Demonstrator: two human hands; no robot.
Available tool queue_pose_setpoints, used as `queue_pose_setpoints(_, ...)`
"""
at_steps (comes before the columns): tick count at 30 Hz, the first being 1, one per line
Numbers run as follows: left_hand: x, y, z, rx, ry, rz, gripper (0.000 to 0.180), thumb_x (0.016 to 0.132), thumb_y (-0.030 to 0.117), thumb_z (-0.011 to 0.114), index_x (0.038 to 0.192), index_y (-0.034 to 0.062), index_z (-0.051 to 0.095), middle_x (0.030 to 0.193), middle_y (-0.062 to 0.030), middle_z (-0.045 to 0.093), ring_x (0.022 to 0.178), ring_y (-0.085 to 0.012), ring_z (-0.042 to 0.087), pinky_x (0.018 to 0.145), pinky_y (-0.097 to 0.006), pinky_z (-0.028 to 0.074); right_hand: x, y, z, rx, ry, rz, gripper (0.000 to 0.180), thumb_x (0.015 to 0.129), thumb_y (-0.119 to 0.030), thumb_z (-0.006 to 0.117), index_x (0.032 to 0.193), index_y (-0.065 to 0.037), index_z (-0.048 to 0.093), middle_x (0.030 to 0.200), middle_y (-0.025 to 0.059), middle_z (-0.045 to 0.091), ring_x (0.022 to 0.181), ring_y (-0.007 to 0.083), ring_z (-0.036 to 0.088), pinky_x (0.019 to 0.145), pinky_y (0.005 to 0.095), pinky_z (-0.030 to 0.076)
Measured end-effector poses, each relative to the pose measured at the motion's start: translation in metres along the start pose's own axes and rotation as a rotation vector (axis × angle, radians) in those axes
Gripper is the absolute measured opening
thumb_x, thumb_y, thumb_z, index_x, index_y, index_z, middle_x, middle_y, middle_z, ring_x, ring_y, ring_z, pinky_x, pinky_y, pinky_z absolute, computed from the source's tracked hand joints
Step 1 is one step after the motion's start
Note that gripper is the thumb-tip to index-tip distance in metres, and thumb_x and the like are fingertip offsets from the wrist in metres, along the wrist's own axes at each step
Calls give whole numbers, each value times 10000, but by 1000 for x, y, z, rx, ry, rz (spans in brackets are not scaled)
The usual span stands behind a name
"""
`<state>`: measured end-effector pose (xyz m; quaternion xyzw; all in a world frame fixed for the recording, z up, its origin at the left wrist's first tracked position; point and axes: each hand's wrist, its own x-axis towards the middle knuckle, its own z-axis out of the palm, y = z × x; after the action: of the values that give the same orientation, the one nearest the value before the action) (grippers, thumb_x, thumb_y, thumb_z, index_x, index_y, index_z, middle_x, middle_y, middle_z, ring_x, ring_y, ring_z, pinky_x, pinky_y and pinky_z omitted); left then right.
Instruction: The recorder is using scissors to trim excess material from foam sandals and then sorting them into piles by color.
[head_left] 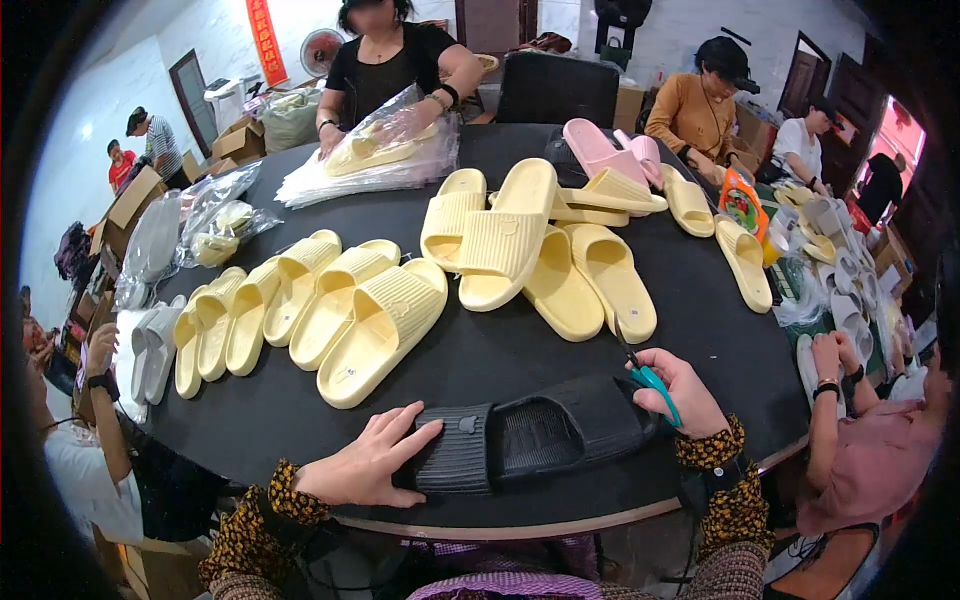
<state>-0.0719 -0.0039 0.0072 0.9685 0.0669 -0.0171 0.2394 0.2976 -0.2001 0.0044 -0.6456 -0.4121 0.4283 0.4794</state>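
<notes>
Black slide slippers point(452, 447) with a ribbed strap lie along the near table edge, seemingly two overlapping end to end. At their left end rests my left hand point(372, 462), fingers spread and touching the slipper, not closed round it. Beyond their right end, my right hand point(680, 388) grips scissors point(655, 387) with teal handles. The scissor blades point away from me toward a pale yellow slipper point(612, 280). Ahead of my hands stands a row of yellow slippers point(385, 330), and a heap of more yellow slippers point(510, 235) sits mid-table.
Across the table, a person point(400, 80) handles slippers in clear plastic bags point(335, 180). Pink slippers point(605, 150) lie at the back, grey slippers point(158, 345) at the left. Other people work on both sides, including one in a pink top point(870, 455) at right. Cardboard boxes point(130, 210) stand left.
</notes>
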Motion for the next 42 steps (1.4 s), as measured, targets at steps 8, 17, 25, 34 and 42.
queue_pose_setpoints(8, 14, 5, -16, 78, 2, 18, 944, 672, 270, 798, 1421, 44, 269, 1441, -297, 226, 1315, -454, 277, 1072, -496, 289, -15, 5, -7, 152, 46, 70, 422, 741, -105, 666, 1128, 3, 538, 956, -1, 525, 820, 61, 485, 716, 211, 421)
queue_pose_setpoints(17, 40, 3, -35, 87, 428, -165, 683, 752, 122, 724, 1342, 25, 394, 1442, -201, 326, 1324, -362, 338, 1076, -415, 326, -54, 14, -54, 488, 599, -299, 407, 764, -192, 591, 1127, -8, 565, 950, 20, 557, 844, 109, 543, 760, 251, 448)
queue_pose_setpoints(25, 56, -11, -42, 110, 424, -187, 442, 816, 172, 654, 1207, 7, 528, 1306, -191, 487, 1221, -347, 438, 1012, -409, 381, -48, 23, -76, 600, 984, -383, 409, 872, -195, 615, 1227, -41, 482, 889, 48, 593, 647, 146, 603, 459, 294, 465)
queue_pose_setpoints(34, 118, -27, -62, 193, 309, -189, 415, 851, 218, 589, 1175, -36, 535, 1181, -218, 558, 1174, -346, 462, 1005, -412, 365, -54, 31, -58, -404, 954, -220, 344, 843, -93, 669, 1122, 11, 495, 652, 63, 553, 557, 90, 512, 504, 244, 404)
queue_pose_setpoints(42, 177, -76, -57, 126, 390, -353, 397, 823, 232, 611, 1085, -50, 514, 996, -265, 618, 988, -396, 588, 854, -445, 459, -65, -9, -47, -784, 1052, -271, 364, 814, -91, 691, 1109, 1, 499, 661, 135, 550, 577, 141, 544, 552, 295, 434)
